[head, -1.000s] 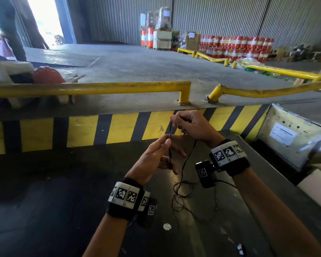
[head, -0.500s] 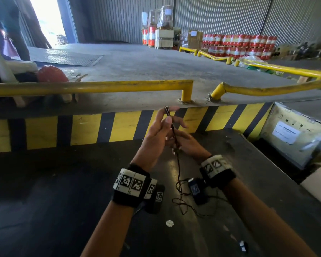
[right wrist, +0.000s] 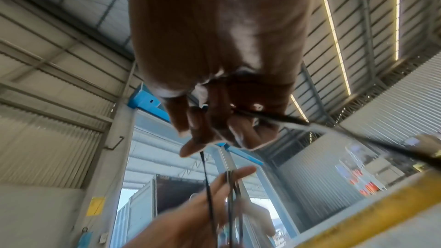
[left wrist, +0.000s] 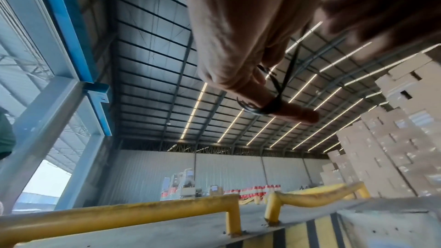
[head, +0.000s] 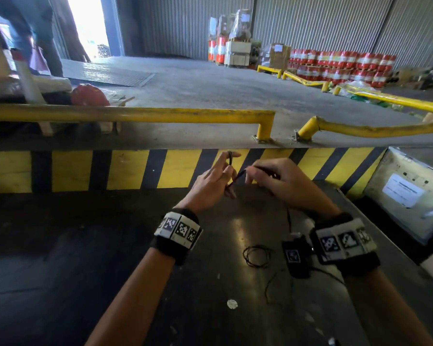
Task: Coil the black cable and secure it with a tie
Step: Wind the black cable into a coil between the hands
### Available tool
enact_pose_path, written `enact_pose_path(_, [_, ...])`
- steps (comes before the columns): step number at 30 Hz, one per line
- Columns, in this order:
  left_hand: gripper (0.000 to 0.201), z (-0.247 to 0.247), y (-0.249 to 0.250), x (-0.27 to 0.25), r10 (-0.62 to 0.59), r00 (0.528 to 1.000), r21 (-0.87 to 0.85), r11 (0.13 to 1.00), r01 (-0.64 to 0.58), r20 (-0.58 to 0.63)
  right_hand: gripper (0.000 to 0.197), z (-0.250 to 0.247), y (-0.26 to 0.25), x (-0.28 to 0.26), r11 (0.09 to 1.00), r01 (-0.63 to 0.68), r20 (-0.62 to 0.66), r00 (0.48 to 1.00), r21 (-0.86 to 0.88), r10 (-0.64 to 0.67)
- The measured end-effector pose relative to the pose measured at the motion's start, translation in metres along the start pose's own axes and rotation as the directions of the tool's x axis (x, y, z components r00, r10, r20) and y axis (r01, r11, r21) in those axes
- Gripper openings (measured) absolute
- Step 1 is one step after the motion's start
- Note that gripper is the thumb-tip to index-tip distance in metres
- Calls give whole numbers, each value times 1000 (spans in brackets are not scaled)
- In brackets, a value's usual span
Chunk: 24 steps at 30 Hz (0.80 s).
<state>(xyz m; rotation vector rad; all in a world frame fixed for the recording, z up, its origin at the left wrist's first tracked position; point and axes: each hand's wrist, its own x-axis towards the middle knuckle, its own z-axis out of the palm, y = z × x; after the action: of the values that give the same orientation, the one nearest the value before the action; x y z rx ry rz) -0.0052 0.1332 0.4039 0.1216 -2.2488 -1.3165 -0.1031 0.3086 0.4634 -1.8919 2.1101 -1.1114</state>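
Several loose turns of black cable (head: pixel 256 255) lie on the dark table (head: pixel 110 270) near the wrists. Beyond, the left hand (head: pixel 210 182) pinches wound loops while the right hand (head: pixel 283 183) grips the taut strand; a snag could tug them loose.

Head view looks forward and down over the bench (head: pixel 85 270); both close wrist views face upward, sharing the yellow rail (head: pixel 160 115).
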Motion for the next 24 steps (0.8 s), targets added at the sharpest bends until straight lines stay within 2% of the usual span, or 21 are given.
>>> enact_pose_path(2, [31,15,12,-11,2,996,-226,974,19,93,31,-19,1,23,999,28,-59,998,-36,-30])
enact_pose_path(4, [34,24,29,-23,17,990,-399,916,40,137,37,-26,10,44,999,24,-66,997,-30,-26])
enact_pose_path(6, [37,28,38,-34,23,988,-482,874,53,150,38,-22,23,60,1000,9,-82,997,29,-7])
enact_pose_path(8, [39,29,45,-42,30,985,-537,841,67,169,41,-12,39,69,984,-38,-94,994,175,55])
enact_pose_path(12, [41,26,49,-47,48,981,-616,784,78,186,35,26,71,60,901,-146,-62,980,409,187])
enact_pose_path(14, [41,21,48,-43,50,991,-587,809,32,123,33,55,84,42,852,-189,-27,973,489,231])
enact_pose_path(16, [40,11,49,-35,71,997,-543,838,-44,29,45,87,88,20,741,-298,28,935,602,353])
enact_pose_path(17, [40,5,50,-30,86,996,-510,856,-87,-26,49,100,88,9,699,-354,65,912,622,404])
enact_pose_path(19, [37,-8,48,-17,86,984,-400,906,-142,-154,51,115,83,-13,672,-423,146,891,608,429])
enact_pose_path(21, [36,-20,40,1,69,969,-280,950,-137,-239,51,111,68,-29,688,-404,209,912,602,353])
enact_pose_path(24, [35,-27,22,16,31,975,-103,993,-55,-220,49,76,29,-30,825,-302,167,953,477,252])
